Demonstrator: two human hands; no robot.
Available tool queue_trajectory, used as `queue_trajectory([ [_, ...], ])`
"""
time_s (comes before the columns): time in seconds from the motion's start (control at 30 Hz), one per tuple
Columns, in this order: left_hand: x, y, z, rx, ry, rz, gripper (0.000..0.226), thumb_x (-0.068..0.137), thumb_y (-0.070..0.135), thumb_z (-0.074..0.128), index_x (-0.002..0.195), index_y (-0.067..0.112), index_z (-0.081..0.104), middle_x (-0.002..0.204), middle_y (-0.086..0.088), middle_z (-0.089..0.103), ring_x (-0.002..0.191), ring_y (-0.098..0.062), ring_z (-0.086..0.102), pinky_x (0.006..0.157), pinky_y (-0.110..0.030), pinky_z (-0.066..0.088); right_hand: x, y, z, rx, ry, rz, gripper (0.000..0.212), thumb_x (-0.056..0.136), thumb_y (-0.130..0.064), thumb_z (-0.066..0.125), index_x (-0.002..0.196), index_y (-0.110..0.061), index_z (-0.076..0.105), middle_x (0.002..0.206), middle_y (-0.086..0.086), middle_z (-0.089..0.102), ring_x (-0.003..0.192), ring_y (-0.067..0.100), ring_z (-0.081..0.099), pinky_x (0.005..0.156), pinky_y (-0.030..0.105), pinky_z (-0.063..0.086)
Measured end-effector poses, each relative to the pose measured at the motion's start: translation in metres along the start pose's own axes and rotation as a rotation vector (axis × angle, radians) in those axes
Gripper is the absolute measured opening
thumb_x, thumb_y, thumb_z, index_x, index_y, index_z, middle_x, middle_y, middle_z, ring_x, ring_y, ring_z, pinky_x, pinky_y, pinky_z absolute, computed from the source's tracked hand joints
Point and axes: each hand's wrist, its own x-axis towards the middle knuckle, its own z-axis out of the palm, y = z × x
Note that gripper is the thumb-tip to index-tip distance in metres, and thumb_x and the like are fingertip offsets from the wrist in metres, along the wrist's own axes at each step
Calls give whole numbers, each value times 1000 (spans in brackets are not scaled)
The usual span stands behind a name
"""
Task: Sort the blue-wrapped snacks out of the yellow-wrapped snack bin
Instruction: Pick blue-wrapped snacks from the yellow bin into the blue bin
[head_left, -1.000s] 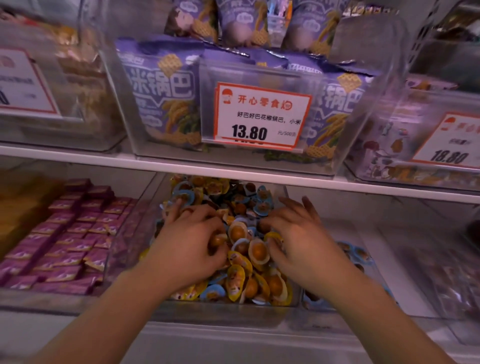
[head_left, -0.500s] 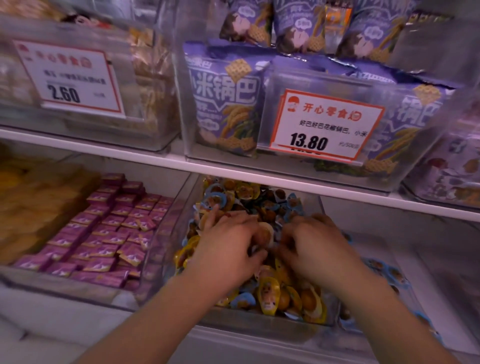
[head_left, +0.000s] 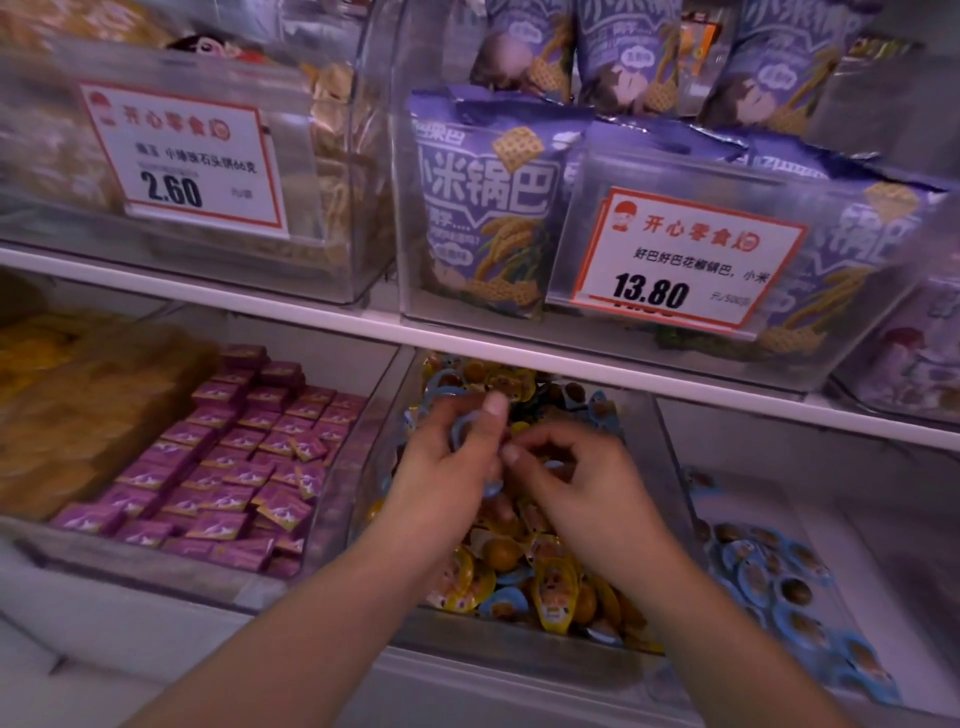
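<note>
Both hands work inside the clear bin (head_left: 675, 452) of mixed yellow-wrapped snacks (head_left: 556, 587) on the lower shelf: the left hand (head_left: 447, 467) has its fingers curled round several blue-wrapped snacks (head_left: 460, 431), and the right hand (head_left: 582, 478) pinches another blue one (head_left: 553, 464) with bent fingers. More blue-wrapped snacks lie among the yellow ones near the bin's front edge, and the neighbouring bin (head_left: 883, 530) to the right holds only blue ones.

- A white price card (head_left: 189, 158) with a red edge, on the top left clear bin — it says 开心零食 and 2.60.
- A second price card (head_left: 685, 257) on the next bin says 开心零食 and 13.80.
- A purple bag (head_left: 480, 208) behind it shows big letters — 小米锅巴.
</note>
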Motion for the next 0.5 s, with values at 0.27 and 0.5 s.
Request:
queue_trajectory([
  [0.27,7,3,-17,-137,40,-102,16,97,7,56,108,18,61,84,-11,66,61,-17,65,42,-25,45,4,30,-13,-986,-280,100,47,93,-42,45,138,-29,45,138,5,45,132,28,36,98,41,35],
  [0.5,3,3,-21,-115,2,-120,30,91,-3,59,112,17,62,97,-17,69,72,-20,71,46,-25,49,5,26,-19,-923,-269,40,26,92,-40,51,115,-31,58,118,-1,61,112,24,55,84,37,43],
])
